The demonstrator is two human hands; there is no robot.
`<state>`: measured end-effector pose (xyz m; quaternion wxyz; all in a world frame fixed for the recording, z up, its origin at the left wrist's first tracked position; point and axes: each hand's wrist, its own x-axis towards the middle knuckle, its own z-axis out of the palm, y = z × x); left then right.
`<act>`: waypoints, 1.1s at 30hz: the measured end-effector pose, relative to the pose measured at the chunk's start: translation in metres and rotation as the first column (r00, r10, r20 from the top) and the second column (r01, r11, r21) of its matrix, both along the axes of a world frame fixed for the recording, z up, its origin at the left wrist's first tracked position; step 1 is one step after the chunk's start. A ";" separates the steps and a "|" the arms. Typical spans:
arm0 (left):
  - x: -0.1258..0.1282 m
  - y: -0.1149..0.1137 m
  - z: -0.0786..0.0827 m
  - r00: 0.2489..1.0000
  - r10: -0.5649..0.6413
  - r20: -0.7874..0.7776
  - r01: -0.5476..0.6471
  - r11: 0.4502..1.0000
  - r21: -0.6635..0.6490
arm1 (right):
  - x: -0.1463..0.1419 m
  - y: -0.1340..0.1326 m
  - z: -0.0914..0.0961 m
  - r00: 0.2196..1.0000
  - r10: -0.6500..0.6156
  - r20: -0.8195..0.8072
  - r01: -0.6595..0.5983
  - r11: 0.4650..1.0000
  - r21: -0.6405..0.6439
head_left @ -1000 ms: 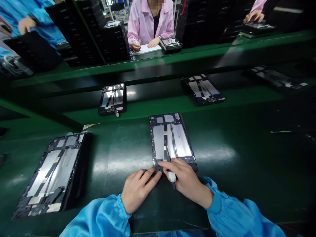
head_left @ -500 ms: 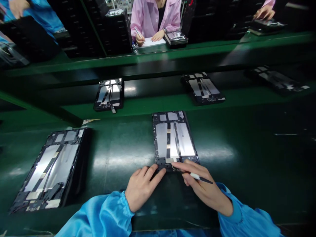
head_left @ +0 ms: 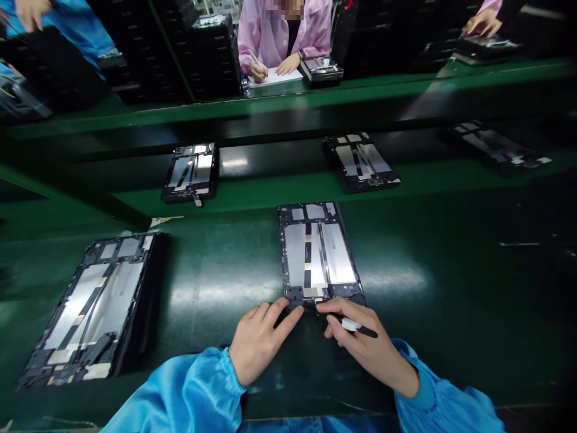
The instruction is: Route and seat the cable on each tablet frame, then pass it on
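Right grip [head_left: 367, 344] clenched on a slim tool [head_left: 356, 326], left grip [head_left: 261, 340] open, both touching the near end of a tablet frame [head_left: 318, 252], whose long axis runs straight ahead.

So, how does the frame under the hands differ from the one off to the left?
The frame under the hands is touched along its near edge by the left hand and the right hand, which holds a pen-like tool; the frame off to the left is untouched. The first lies nearly square to the view; the second slants. The second shows a thick black side; the first doesn't. Both are dark frames with silver panels, on the green bench.
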<state>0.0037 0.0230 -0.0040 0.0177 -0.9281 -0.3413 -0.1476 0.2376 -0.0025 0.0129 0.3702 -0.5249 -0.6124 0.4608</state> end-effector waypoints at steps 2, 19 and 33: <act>0.000 0.000 0.000 1.000 -0.001 0.000 0.001 1.000 -0.007 | 0.003 -0.001 -0.002 0.999 -0.028 0.028 0.028 1.000 -0.002; -0.013 0.004 -0.006 0.989 -0.058 0.133 0.064 0.997 -0.039 | 0.004 -0.002 -0.002 0.996 0.083 -0.040 -0.080 0.995 0.052; 0.006 -0.020 0.002 0.977 -0.201 0.066 0.205 0.977 -0.058 | 0.000 0.008 0.004 0.986 0.009 -0.166 -0.037 0.985 -0.167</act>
